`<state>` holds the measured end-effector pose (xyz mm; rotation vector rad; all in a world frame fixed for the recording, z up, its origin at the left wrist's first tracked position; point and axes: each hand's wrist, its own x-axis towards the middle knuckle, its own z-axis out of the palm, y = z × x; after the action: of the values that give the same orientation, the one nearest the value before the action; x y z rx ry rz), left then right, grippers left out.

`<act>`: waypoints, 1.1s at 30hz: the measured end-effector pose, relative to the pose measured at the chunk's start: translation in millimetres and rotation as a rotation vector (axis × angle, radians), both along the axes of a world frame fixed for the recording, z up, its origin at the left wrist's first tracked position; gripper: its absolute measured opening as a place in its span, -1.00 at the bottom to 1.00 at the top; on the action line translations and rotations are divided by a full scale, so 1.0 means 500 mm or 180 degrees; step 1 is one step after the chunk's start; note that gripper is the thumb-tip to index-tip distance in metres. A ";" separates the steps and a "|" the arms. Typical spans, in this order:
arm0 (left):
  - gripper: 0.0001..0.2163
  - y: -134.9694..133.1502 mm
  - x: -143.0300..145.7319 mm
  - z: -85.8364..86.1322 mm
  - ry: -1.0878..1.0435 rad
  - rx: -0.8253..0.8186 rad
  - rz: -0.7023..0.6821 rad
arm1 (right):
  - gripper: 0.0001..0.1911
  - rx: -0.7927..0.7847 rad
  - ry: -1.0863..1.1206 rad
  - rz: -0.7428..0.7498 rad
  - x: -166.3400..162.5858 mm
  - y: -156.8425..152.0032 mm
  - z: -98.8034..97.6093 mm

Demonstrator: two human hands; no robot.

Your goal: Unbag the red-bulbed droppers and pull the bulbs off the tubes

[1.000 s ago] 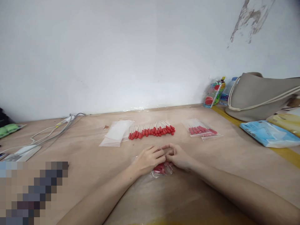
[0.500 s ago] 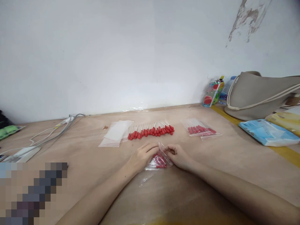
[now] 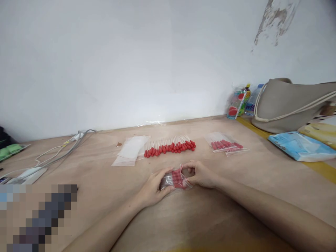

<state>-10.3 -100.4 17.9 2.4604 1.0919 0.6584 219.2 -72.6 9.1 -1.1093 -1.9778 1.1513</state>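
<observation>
Brown wood tabletop (image 3: 86, 168) spreads under both hands. Well beyond the right hand (image 3: 202, 175) and off to its right slumps a grey bag (image 3: 291, 105), with a blue packet (image 3: 299, 146) just in front of it. Past the fingertips of both hands lies a row of red-tipped sticks (image 3: 170, 147); an empty clear bag (image 3: 131, 148) lies beyond the left hand (image 3: 152, 187), and a filled bag (image 3: 225, 145) beyond the right. Between the two hands, lifted slightly off the table, is a small clear bag of red-tipped sticks (image 3: 177, 178). The left hand cups and grips its left end, thumb underneath; the right hand pinches its right end between thumb and fingertips.
</observation>
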 end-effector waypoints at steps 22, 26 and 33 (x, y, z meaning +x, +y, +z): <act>-0.67 -0.005 0.010 0.014 -0.0198 -0.0037 -0.0012 | -0.73 -0.0353 0.0749 0.0197 -0.012 -0.018 0.017; -0.69 -0.005 0.010 0.013 -0.0192 -0.0056 0.0017 | -0.68 -0.0498 0.0818 0.0180 0.005 -0.009 0.018; -0.69 -0.004 0.009 0.011 -0.0196 -0.0075 -0.0007 | -0.62 -0.0611 0.1006 0.0384 0.007 -0.008 0.005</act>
<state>-5.6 -102.2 23.5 2.4046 1.0674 0.7117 222.5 -76.4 11.8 -0.8448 -1.7350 1.5054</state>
